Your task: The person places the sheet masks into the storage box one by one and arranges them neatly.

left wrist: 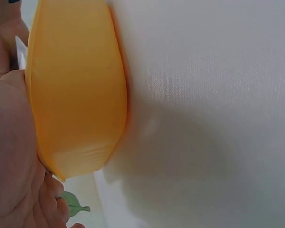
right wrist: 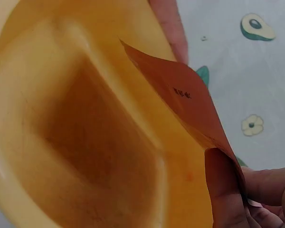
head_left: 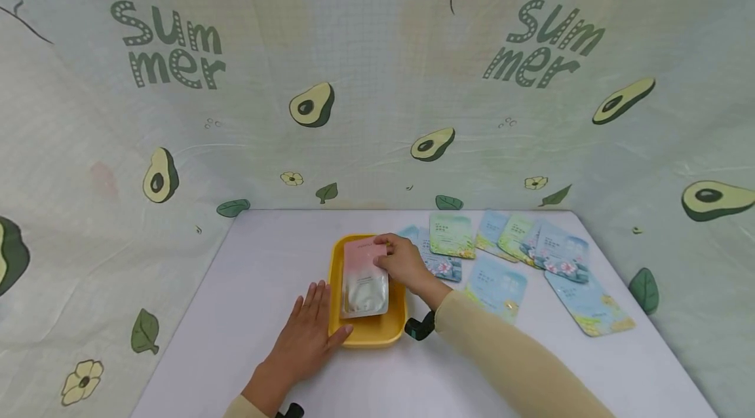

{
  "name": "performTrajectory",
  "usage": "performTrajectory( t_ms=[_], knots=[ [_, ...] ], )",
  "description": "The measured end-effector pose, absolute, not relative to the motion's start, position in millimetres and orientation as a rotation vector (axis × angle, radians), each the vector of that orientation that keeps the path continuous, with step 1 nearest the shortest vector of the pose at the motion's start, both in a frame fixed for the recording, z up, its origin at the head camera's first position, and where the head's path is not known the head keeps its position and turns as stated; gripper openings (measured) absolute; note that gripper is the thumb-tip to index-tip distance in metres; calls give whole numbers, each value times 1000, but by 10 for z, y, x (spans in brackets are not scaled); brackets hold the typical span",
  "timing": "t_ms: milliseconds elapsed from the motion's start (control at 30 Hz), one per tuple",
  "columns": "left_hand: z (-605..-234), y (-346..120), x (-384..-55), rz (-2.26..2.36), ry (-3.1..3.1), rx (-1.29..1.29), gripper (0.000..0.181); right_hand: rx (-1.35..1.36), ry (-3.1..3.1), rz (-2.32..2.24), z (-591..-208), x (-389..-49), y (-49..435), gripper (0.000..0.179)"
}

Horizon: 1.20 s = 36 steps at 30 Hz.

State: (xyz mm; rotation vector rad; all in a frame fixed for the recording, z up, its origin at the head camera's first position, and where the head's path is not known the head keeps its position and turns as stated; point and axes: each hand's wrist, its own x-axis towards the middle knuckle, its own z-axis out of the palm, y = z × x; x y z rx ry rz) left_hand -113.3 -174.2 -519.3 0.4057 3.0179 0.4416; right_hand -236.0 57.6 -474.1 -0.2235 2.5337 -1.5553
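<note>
A yellow plastic tray point(head_left: 377, 338) stands on the white table, its inner floor bare in the right wrist view. Above it my right hand point(head_left: 408, 267) pinches the upper right edge of a pink and white sheet mask packet point(head_left: 364, 274). In the right wrist view, thumb and fingers clasp one end of this packet point(right wrist: 183, 97), which slants over the tray. My left hand point(head_left: 303, 334) lies along the tray's left side with fingers straight and thumb at the near rim. The left wrist view has its palm point(left wrist: 12, 152) against the rim of the tray point(left wrist: 78, 90).
Right of the tray lie several blue and green packets, some overlapping: a green one point(head_left: 451, 234), a blue one point(head_left: 498, 285) close to my right forearm, and another point(head_left: 590, 306) near the right edge. A cloth with avocado prints point(head_left: 377, 77) hangs behind.
</note>
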Motion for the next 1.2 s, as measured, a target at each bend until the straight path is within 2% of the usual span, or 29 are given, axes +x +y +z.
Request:
performTrajectory(
  t_ms=[467, 800, 1200],
  knots=[
    [-5186, -1740, -1128, 359, 3067, 430, 95, -249, 2600, -1365, -4885, -2365, 425, 37],
    [-5185, -1742, -1111, 408, 3088, 463, 93, -546, 2825, -1038, -4908, -2299, 410, 39],
    [-5199, -1732, -1107, 436, 3063, 418, 94, -515, 2875, -1048, -4949, -2319, 408, 43]
  ],
)
